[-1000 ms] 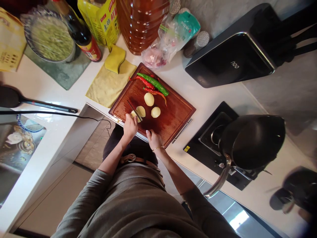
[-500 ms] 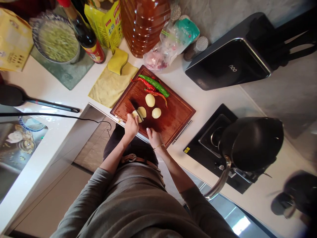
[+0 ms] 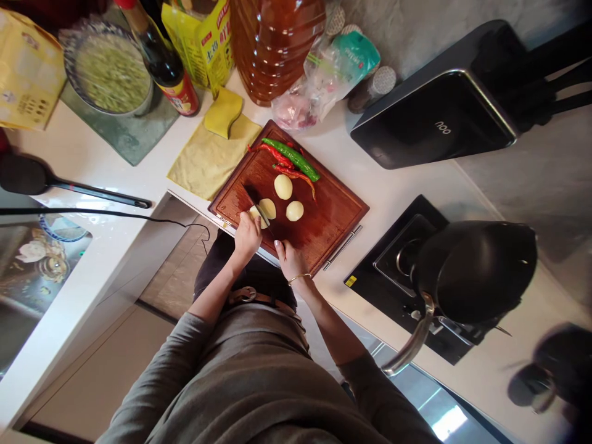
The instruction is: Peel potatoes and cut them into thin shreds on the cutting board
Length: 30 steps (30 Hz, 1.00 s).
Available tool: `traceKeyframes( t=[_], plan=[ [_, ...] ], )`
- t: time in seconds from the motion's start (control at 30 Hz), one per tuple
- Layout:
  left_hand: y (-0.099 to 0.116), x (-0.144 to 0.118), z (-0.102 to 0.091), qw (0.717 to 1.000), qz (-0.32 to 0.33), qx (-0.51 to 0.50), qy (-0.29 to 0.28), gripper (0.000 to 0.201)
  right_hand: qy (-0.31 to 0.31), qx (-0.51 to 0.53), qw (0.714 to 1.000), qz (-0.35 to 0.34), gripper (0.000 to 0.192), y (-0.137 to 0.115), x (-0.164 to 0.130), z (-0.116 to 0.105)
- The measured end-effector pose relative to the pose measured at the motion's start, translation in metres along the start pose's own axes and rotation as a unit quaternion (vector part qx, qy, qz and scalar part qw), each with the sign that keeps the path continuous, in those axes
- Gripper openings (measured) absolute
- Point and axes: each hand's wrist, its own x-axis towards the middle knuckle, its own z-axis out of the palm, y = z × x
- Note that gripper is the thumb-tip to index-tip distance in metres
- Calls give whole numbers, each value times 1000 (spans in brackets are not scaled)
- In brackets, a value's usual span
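Observation:
My right hand (image 3: 291, 260) is wrapped round the handle of a kitchen knife (image 3: 263, 216), which points away to the left. Its blade stands between a piece of peeled potato (image 3: 254, 213) and a cut slice or half (image 3: 267, 208). My left hand (image 3: 248, 235) has its fingers closed on the near potato piece at the board's front edge. Two pale peeled potatoes (image 3: 283, 187) lie just beyond on the brown wooden cutting board (image 3: 330, 225). A long green chili (image 3: 296, 159) and several red chilies (image 3: 283, 158) rest at the board's far side.
Right of the board is a hob bearing a dark wok (image 3: 481, 268), its handle (image 3: 411, 348) jutting toward me. Behind stand a knife block (image 3: 435, 120), a large oil jug (image 3: 277, 49), a sauce bottle (image 3: 171, 77) and a covered bowl (image 3: 111, 74). A yellow cloth (image 3: 210, 157) lies left.
The view has shifted slightly, moving the scene a little to the right. Both hands keep their grips, and the knife stays at the potato with little visible movement.

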Motion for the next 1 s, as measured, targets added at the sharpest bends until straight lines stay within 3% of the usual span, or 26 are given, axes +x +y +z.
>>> traceKeyframes(
  t=[0.37, 0.57, 0.83, 1.0],
  plan=[
    [1, -2, 2, 1000, 13, 13, -13, 41, -9, 32, 999, -5, 42, 5, 0, 3],
    [5, 1, -1, 999, -34, -1, -7, 40, 6, 60, 998, -17, 44, 5, 8, 14],
    [6, 2, -3, 1000, -25, 10, -11, 41, -9, 99, 995, -19, 51, -5, 5, -21],
    [1, 3, -2, 1000, -20, -9, -10, 39, 28, 78, 996, -12, 46, -7, -4, -22]
  ],
)
